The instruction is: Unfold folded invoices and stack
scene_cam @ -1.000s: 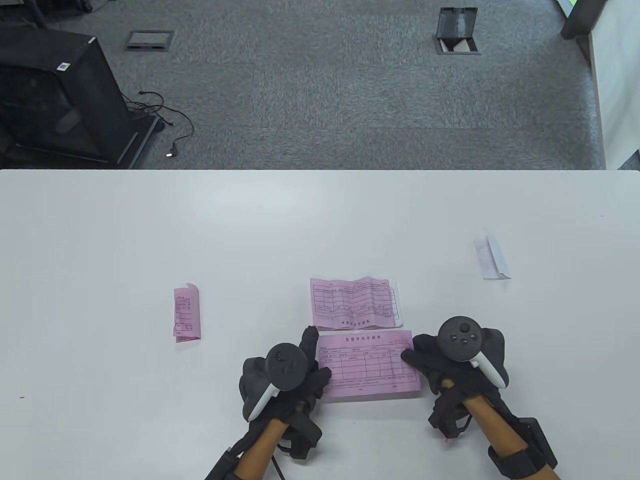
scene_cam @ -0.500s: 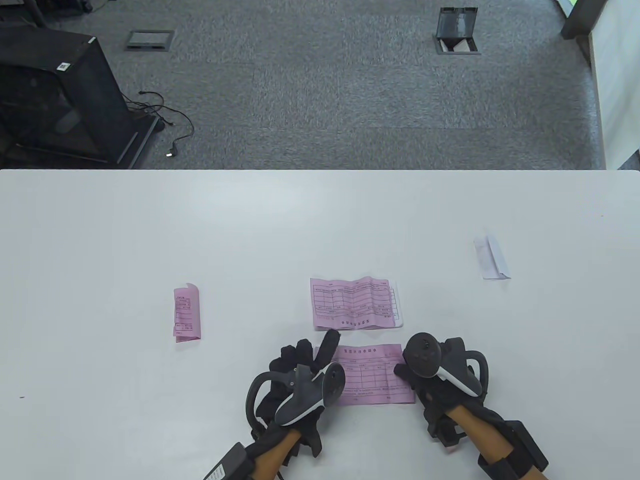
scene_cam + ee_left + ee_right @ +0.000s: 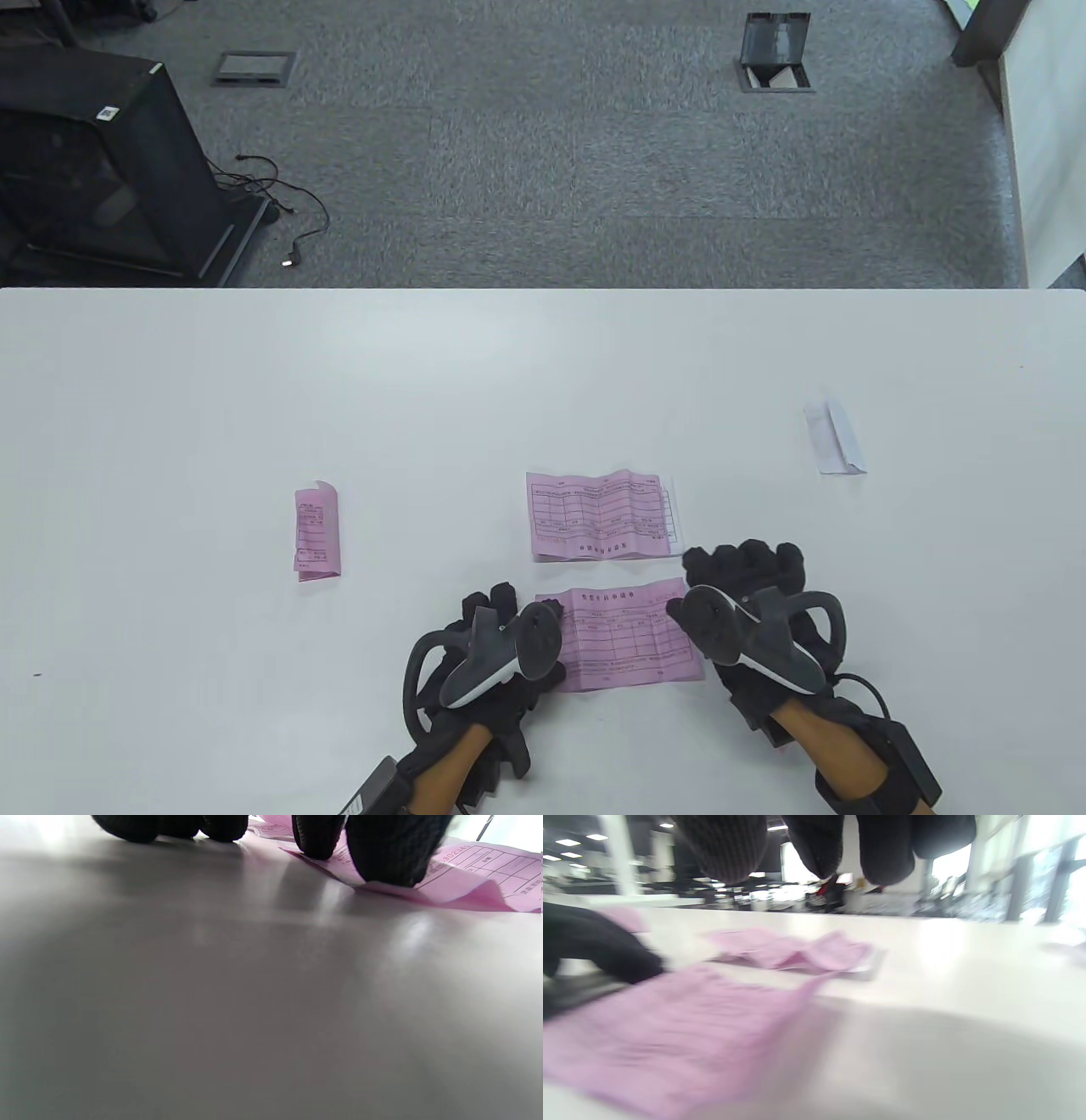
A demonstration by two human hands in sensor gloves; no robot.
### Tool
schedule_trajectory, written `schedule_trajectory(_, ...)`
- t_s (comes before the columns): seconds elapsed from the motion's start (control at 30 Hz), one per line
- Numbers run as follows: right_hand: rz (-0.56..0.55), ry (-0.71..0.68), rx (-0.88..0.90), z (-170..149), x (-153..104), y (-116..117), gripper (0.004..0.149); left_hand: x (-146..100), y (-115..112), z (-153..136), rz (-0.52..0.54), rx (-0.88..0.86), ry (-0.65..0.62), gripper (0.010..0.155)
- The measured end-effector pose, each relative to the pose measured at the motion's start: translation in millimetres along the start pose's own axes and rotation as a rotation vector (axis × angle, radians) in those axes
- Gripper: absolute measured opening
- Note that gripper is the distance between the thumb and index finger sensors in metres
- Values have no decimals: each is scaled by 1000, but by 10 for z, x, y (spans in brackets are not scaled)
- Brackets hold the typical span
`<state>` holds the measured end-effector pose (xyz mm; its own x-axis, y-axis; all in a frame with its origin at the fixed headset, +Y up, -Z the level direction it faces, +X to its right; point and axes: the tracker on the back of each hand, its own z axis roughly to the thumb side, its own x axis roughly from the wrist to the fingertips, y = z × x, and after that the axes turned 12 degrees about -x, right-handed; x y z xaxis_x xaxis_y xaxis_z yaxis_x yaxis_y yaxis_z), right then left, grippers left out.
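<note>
Your left hand (image 3: 501, 645) is pinching the near pink invoice (image 3: 632, 637) at its left edge; fingertips (image 3: 388, 857) are pressing thin paper onto the glossy white bench (image 3: 254, 382). Your right hand (image 3: 747, 611) is gripping the sheet's right edge, thumb on top, other fingers extended past it. Sheet is lying flat, creased, printed grid up. Just beyond: unfolded pink stack (image 3: 598, 514), wavy. Far left: folded pink invoice (image 3: 316, 533). Far right: folded white slip (image 3: 836, 437).
</note>
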<state>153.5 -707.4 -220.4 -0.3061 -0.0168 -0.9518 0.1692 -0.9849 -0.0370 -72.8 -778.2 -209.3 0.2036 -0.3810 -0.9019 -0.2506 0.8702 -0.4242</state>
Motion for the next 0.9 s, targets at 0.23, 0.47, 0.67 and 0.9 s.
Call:
schedule_trajectory(0.23,78,-243,-45,719,191,150,59,-8,6,7,-3,1,0,73)
schedule_trajectory(0.47,48,-293,-148,957,218,316,58,-12,7,5,-8,-6,4,73)
schedule_trajectory(0.67,71,-282,-164,917,224,448,59,-8,2,1,-14,-12,5,73)
schedule_trajectory(0.9,124,-201,-185,677,220,476,59,-9,6,-12,-27,-14,11,74)
